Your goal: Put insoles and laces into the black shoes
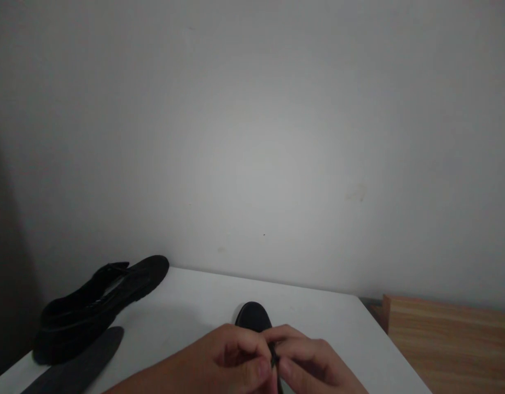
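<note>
My left hand (225, 355) and my right hand (313, 364) meet at the bottom centre of the view, fingers curled and pinching a thin black lace (273, 358) between them. Just beyond my fingertips the rounded toe of a black shoe (253, 316) rests on the white table (195, 306); the rest of that shoe is hidden under my hands. A second black shoe (100, 306) with a strap and buckle lies on its side at the table's far left.
A dark flat insole (82, 364) lies in front of the left shoe near the table's front-left edge. A plain pale wall stands right behind the table. A wooden surface (449, 339) adjoins the table on the right.
</note>
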Available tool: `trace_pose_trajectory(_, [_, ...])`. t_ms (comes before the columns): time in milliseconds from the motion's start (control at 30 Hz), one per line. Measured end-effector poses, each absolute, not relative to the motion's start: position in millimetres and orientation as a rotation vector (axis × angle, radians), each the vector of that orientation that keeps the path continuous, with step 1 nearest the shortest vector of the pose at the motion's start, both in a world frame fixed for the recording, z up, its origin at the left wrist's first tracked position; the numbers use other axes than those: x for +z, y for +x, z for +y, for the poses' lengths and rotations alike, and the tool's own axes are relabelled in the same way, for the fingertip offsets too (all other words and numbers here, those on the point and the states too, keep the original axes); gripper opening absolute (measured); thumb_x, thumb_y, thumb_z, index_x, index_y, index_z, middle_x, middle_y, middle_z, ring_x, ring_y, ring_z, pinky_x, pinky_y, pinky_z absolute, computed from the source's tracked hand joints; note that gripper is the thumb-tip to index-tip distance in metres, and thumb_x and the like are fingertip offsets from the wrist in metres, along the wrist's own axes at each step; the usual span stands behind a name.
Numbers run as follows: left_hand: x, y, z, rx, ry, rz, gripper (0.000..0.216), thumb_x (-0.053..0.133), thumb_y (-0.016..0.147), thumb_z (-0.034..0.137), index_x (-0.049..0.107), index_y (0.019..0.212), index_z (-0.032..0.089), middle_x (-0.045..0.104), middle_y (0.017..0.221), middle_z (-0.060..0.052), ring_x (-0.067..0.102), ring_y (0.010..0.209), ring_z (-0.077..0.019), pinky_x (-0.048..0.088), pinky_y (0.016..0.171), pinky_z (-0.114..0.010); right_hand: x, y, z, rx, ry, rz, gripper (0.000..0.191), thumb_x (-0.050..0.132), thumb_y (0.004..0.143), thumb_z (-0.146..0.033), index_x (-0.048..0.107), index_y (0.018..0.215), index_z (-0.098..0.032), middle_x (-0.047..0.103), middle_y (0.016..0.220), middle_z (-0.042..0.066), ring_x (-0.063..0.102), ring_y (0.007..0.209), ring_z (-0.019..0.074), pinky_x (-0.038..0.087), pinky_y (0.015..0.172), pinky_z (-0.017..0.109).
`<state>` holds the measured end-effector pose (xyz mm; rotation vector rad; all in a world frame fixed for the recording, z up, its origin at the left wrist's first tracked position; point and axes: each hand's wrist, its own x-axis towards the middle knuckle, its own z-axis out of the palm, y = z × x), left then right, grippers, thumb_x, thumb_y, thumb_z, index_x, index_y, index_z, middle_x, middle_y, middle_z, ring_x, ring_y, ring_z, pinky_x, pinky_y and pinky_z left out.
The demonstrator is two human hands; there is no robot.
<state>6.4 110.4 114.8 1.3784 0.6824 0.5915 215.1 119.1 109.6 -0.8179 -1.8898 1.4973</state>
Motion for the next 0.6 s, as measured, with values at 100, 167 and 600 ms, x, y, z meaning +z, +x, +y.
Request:
trace_pose_trajectory(100, [120.1, 6.0, 112.8, 0.659, 1.425, 0.65, 0.063, 0.052, 0.08, 0.076, 0.066, 0.074, 0.014, 0.055, 0.068, -0.001, 0.051, 0.064, -0.014, 0.039, 0.064, -0.026, 109.0, 217.4, 123.5, 1.531, -0.836, -1.788, 0.032, 0.061, 0.09, -0.053, 0.077, 0.088, -0.024, 0.068, 0.091, 0.005, 0.063, 0.09, 0.0196, 0.047, 0.085, 0.032])
trace_pose_trajectory(167, [118.4, 3.7, 115.5, 0.739, 1.403, 0.648, 0.066, 0.052, 0.08, 0.076, 0.069, 0.076, 0.013, 0.056, 0.067, -0.002, 0.053, 0.063, -0.0142, 0.041, 0.063, -0.027, 102.2, 220.5, 126.9, 1.595, -0.849, -1.653, 0.031, 0.067, 0.086, -0.052, 0.076, 0.091, -0.023, 0.065, 0.076, 0.001, 0.059, 0.073, 0.0147, 0.045, 0.072, 0.026])
trace_pose_trajectory(600, [103.8, -9.9, 123.6, 0.974, 1.319, 0.754, 0.033, 0.073, 0.08, 0.047, 0.068, 0.09, 0.016, 0.065, 0.073, -0.001, 0.053, 0.064, -0.0124, 0.042, 0.063, -0.026, 60.7, 210.3, 133.5, 1.299, -1.026, -1.764, 0.038, 0.063, 0.086, -0.055, 0.055, 0.099, -0.02, 0.057, 0.084, 0.001, 0.05, 0.068, 0.0132, 0.04, 0.064, 0.026])
